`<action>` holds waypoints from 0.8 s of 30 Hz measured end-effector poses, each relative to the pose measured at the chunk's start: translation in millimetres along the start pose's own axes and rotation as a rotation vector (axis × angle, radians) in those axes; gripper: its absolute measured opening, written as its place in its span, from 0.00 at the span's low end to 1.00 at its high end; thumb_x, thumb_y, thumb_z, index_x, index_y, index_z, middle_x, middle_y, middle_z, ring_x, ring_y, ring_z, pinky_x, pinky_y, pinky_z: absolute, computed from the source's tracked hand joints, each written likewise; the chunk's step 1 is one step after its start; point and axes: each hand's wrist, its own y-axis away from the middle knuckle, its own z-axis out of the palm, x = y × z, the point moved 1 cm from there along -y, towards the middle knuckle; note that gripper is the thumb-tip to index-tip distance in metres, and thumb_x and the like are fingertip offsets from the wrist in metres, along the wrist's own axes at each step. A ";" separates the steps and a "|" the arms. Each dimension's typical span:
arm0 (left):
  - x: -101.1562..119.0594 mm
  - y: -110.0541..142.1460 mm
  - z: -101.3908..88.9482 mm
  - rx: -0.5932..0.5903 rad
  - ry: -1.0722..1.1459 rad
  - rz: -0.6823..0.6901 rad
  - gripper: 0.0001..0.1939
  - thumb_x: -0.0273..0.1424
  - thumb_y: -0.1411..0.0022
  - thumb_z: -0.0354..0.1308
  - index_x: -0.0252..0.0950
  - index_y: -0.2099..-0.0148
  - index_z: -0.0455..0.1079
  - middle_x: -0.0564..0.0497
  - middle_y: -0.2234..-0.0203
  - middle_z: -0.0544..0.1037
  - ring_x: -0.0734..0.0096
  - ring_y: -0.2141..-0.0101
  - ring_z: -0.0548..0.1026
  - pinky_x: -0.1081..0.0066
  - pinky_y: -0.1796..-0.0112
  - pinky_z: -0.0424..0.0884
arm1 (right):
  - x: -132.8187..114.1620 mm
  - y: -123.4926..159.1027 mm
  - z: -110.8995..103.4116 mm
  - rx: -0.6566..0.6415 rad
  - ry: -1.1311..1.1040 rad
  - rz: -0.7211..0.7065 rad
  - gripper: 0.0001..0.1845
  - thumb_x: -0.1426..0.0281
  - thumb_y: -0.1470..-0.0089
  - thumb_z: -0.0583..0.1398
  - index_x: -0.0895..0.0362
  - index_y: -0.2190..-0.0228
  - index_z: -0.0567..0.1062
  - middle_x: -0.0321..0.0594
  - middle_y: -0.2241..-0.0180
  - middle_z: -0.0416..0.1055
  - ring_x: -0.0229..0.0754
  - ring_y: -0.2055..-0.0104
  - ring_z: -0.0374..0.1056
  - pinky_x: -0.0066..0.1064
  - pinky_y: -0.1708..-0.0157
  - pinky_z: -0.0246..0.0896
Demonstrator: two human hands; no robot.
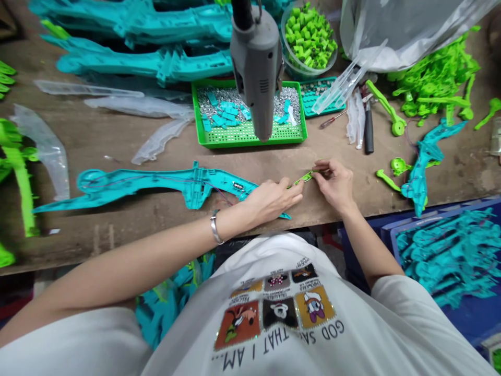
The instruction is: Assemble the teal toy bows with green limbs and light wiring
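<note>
A small lime-green plastic part (306, 177) is held between my two hands above the table's front edge. My left hand (270, 199) grips its near end with closed fingers, and my right hand (332, 183) pinches the far end. Below and left of my left hand lies a long turquoise plastic shell half (156, 184), hollow side up. Thin wires run along it, and a small metal spring-like piece (238, 186) sits near its right end. My left hand and wrist partly cover that end.
A grey electric screwdriver (258, 78) hangs over a green tray (250, 141) of screws and turquoise bits. Behind stand a tub of green pieces (311, 39) and stacked turquoise shells (148, 23). Rightward lie a hammer (368, 128), green parts (434, 78) and a blue crate (387, 230).
</note>
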 end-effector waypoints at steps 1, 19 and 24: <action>0.0 0.0 -0.2 -0.002 -0.004 0.003 0.18 0.22 0.27 0.45 0.40 0.42 0.70 0.42 0.30 0.62 0.61 0.54 0.74 0.69 0.72 0.72 | 0.2 -1.1 -0.7 -0.026 -0.011 -0.007 0.11 0.74 0.45 0.64 0.52 0.59 0.78 0.37 0.64 0.83 0.45 0.63 0.79 0.40 0.58 0.76; 0.2 -0.3 0.6 -0.011 -0.014 0.010 0.18 0.24 0.26 0.44 0.39 0.42 0.70 0.44 0.29 0.61 0.61 0.53 0.74 0.69 0.72 0.72 | 15.2 -7.6 -4.0 -0.199 0.142 -0.301 0.10 0.74 0.39 0.57 0.51 0.56 0.68 0.42 0.62 0.74 0.47 0.59 0.74 0.42 0.56 0.73; 1.0 0.1 2.3 0.021 -0.021 0.006 0.18 0.24 0.26 0.45 0.40 0.43 0.71 0.47 0.29 0.61 0.61 0.55 0.74 0.68 0.73 0.72 | 13.7 -9.1 -5.8 -0.208 0.156 -0.313 0.08 0.74 0.38 0.55 0.52 0.57 0.67 0.43 0.62 0.72 0.48 0.59 0.71 0.43 0.56 0.72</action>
